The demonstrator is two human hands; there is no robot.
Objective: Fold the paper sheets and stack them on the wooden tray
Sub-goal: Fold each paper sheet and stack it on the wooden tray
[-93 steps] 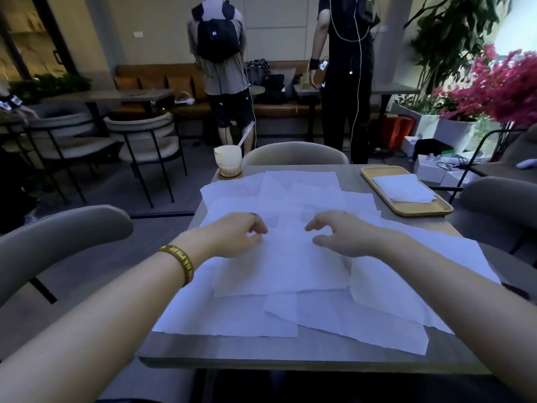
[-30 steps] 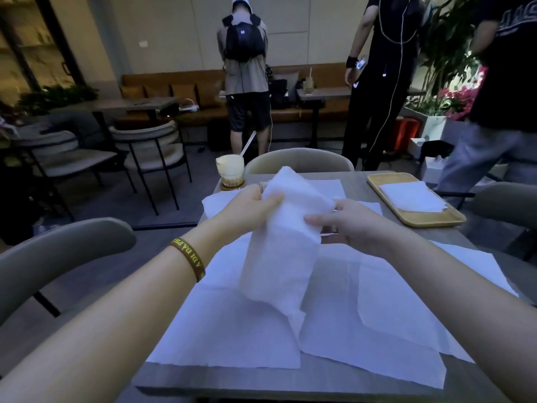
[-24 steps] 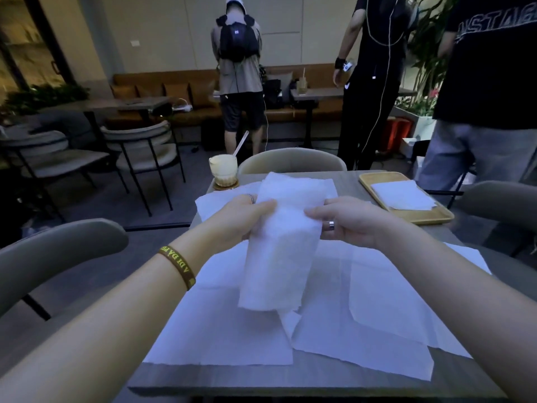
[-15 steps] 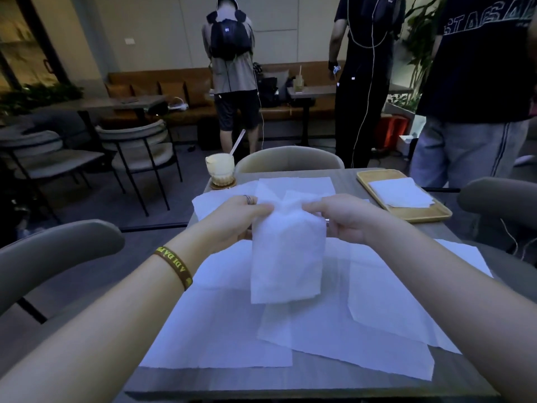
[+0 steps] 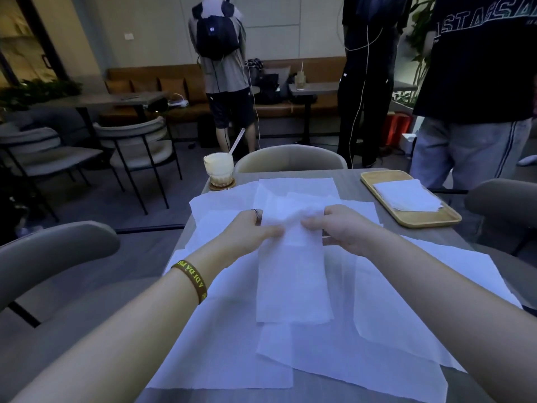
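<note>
Thin white paper sheet (image 5: 293,274) folded into a narrow strip — hangs lengthwise.
My left hand (image 5: 250,231) and right hand (image 5: 340,228) pinch its top edge, fingers clenched on it.

A grey table (image 5: 351,177) carries overlapping white paper sheets (image 5: 386,298) across most of its top, a wooden tray (image 5: 418,221) at the far right, and 1 drink glass (image 5: 218,169), seemingly on a coaster.
</note>
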